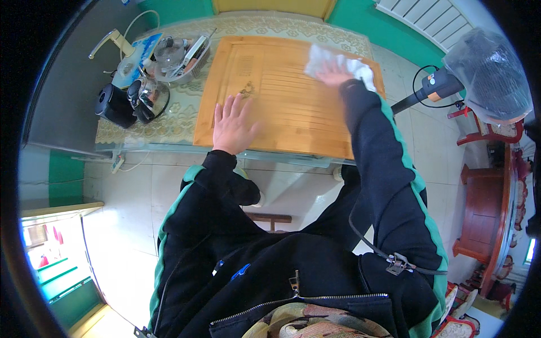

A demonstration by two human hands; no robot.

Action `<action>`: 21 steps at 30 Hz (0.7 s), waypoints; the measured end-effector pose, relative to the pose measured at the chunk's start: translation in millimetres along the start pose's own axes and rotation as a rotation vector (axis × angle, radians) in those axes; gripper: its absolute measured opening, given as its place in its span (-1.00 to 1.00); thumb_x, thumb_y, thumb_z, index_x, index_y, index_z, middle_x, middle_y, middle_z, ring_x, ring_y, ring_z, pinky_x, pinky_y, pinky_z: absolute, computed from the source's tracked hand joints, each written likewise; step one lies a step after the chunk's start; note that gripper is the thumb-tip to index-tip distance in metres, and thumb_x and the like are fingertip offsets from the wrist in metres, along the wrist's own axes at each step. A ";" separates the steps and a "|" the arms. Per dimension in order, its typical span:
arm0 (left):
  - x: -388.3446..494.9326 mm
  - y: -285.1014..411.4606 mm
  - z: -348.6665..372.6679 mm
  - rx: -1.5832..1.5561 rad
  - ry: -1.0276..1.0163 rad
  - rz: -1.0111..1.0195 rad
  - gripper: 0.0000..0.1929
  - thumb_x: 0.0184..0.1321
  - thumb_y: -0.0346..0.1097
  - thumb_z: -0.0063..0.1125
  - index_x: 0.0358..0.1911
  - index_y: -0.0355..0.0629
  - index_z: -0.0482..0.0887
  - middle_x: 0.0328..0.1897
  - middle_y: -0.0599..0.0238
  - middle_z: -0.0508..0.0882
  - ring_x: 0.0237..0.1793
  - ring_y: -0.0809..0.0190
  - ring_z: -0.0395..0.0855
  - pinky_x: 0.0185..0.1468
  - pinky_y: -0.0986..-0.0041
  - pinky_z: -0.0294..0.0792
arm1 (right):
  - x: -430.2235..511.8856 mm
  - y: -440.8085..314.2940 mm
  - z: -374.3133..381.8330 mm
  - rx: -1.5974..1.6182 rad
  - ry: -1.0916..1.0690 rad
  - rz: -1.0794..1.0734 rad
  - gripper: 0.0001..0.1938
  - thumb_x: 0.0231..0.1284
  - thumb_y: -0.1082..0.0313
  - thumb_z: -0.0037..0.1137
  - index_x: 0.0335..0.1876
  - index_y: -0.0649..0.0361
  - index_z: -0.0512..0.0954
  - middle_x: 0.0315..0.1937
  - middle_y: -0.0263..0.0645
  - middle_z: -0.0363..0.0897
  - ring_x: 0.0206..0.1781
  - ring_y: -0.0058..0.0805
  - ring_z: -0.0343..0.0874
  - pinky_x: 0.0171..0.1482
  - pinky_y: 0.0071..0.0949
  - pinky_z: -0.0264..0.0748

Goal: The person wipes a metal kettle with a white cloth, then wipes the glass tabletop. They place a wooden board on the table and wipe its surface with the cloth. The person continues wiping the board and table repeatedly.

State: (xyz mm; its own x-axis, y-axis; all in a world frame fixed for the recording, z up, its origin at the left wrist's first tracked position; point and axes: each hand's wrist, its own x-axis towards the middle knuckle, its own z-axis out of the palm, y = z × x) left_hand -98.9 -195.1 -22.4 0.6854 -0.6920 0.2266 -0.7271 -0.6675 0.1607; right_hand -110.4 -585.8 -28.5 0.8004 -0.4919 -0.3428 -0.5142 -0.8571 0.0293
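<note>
A large bamboo board (291, 93) with a frame-like border and parallel grooves lies flat on a table. My left hand (232, 124) rests palm down on its near left part, fingers apart and holding nothing. A small dark printed mark (246, 89) shows just beyond those fingertips. At the board's far right corner, my right hand (334, 75) presses on a crumpled white cloth (315, 59). Both that hand and the cloth are blurred, and part of the cloth sticks out past the wrist. Below the cloth the board's surface shows glossy streaks.
Under the board, a lace-patterned tablecloth (186, 120) covers the table. To the left stand a glass kettle (158, 95), a black canister (116, 105), a plastic basket (198, 65) of utensils and a cream spout (114, 42). A plastic-wrapped appliance (486, 72) on a pole is at right.
</note>
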 end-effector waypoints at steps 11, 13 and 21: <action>-2.0 -2.2 7.4 0.056 0.143 0.025 -0.33 0.38 0.31 -0.07 0.41 0.09 0.44 0.52 0.17 0.39 0.55 0.01 0.21 0.55 -0.03 -0.01 | -124.7 -141.3 13.5 0.036 0.007 -0.327 -0.21 0.42 -0.39 -0.36 0.67 -0.32 -0.16 0.70 -0.22 -0.39 0.70 0.04 -0.47 0.59 0.19 -0.46; -2.7 -2.2 7.6 0.055 0.134 0.025 -0.33 0.38 0.32 -0.08 0.41 0.08 0.45 0.52 0.17 0.39 0.55 0.02 0.21 0.56 -0.04 -0.02 | -146.1 -135.0 20.2 0.052 0.030 -0.361 -0.19 0.41 -0.41 -0.35 0.67 -0.31 -0.18 0.70 -0.22 -0.42 0.70 0.03 -0.50 0.59 0.18 -0.48; -5.5 -0.8 2.8 0.061 0.072 -0.010 -0.30 0.41 0.38 -0.21 0.46 0.12 0.39 0.57 0.19 0.33 0.58 0.07 0.15 0.59 0.02 -0.08 | -182.1 -37.7 58.6 -0.018 0.008 -0.262 -0.16 0.40 -0.46 -0.41 0.67 -0.32 -0.26 0.70 -0.25 -0.58 0.69 0.04 -0.65 0.57 0.16 -0.54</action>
State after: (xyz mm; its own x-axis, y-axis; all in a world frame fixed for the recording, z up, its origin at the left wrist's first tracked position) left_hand -102.0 -191.6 -26.4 0.6860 -0.6654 0.2943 -0.7152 -0.6909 0.1052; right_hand -254.9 -455.0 -22.2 0.9080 -0.2533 -0.3338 -0.2832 -0.9581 -0.0431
